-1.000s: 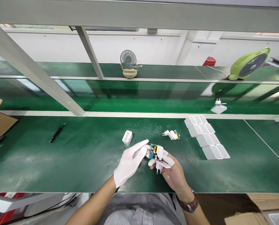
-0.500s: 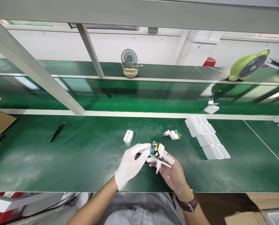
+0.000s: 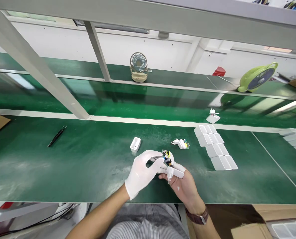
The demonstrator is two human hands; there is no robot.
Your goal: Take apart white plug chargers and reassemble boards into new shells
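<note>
Since the earlier frame, the circuit board (image 3: pixel 167 158) between my hands has been turning more edge-on, and the white plug piece (image 3: pixel 175 172) just below it has been rolling to show more of its flat plate. Under everything, the green tabletop (image 3: pixel 88 172) is stretching away toward twelve o'clock. Taking the board as the dial's centre, rows of open white cases (image 3: pixel 214 146) are standing at two o'clock. At nine o'clock my gloved left hand (image 3: pixel 143 171) is pinching the board's edge between thumb and fingers. From four o'clock my right hand (image 3: pixel 186 184) is gripping the plug piece, its prongs pointing toward six; where those fingertips are pressing underneath, I cannot tell. A black pen (image 3: pixel 57 136) is lying well apart, between nine and ten, a lone white case (image 3: pixel 134 148) is resting at ten, and a spare plug unit (image 3: pixel 180 143) is lying near one. To be handling this well, I judge, I should be steadying the plug piece firmly, pinching only the board's rim, and sparing its small components any twisting.
</note>
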